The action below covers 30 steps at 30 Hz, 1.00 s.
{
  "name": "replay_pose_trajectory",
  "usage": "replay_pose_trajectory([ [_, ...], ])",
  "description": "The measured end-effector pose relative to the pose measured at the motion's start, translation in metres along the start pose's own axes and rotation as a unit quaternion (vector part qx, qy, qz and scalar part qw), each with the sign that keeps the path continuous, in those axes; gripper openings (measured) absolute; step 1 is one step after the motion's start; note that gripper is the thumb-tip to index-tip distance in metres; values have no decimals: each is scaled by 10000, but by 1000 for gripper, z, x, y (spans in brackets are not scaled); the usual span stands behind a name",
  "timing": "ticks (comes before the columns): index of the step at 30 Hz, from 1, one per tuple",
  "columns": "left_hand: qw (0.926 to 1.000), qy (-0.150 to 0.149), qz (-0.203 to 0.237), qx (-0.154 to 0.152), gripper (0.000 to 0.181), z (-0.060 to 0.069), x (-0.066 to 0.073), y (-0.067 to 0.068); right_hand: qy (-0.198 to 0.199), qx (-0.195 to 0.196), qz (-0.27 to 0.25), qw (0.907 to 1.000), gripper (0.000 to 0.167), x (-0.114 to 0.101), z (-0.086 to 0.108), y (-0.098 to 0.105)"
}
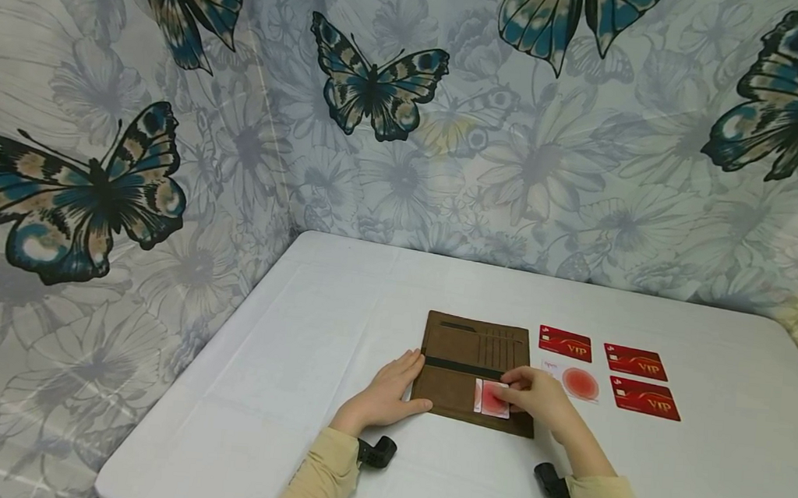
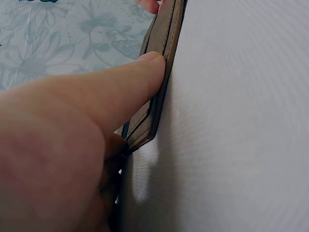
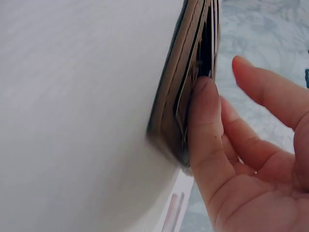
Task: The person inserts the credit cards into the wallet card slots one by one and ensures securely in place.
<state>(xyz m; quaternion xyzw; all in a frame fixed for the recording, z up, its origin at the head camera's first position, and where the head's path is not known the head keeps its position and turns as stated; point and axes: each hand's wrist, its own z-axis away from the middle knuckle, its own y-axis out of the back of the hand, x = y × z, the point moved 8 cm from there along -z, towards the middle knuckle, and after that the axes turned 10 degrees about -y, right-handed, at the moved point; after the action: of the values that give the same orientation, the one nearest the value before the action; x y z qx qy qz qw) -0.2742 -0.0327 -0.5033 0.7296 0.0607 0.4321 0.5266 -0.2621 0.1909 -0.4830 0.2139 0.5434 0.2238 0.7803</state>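
Observation:
A brown wallet (image 1: pixel 448 394) lies unfolded on the white table, with a dark band across its middle and card slots in its far half. My left hand (image 1: pixel 388 389) rests at the wallet's left edge, and in the left wrist view its thumb (image 2: pixel 140 77) presses on the wallet's near corner. A pink-and-white card (image 1: pixel 488 397) sits at the right of the near half. My right hand (image 1: pixel 535 396) touches this card. In the right wrist view its straight thumb (image 3: pixel 205 121) lies against the wallet's inner face, the forefinger raised apart from it.
To the wallet's right lie several red VIP cards (image 1: pixel 566 343) and a white card with a red disc (image 1: pixel 580 384). A black wrist camera (image 1: pixel 377 452) is on each wrist. Behind the white table (image 1: pixel 339 291) hangs a butterfly-patterned backdrop (image 1: pixel 404 187).

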Motion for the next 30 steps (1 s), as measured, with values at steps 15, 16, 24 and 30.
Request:
replay_pose_trajectory([
  [15,10000,2,4,17,79,0,2,1,73,-76,247,9996,46,5,22,7],
  [16,10000,0,9,14,79,0,2,1,74,-88,269,9996,45,6,23,7],
  [24,10000,-56,2,36,79,0,2,2,72,-97,374,9992,42,7,29,6],
  [30,10000,-40,8,31,79,-1,0,0,133,-138,279,9994,42,6,29,3],
])
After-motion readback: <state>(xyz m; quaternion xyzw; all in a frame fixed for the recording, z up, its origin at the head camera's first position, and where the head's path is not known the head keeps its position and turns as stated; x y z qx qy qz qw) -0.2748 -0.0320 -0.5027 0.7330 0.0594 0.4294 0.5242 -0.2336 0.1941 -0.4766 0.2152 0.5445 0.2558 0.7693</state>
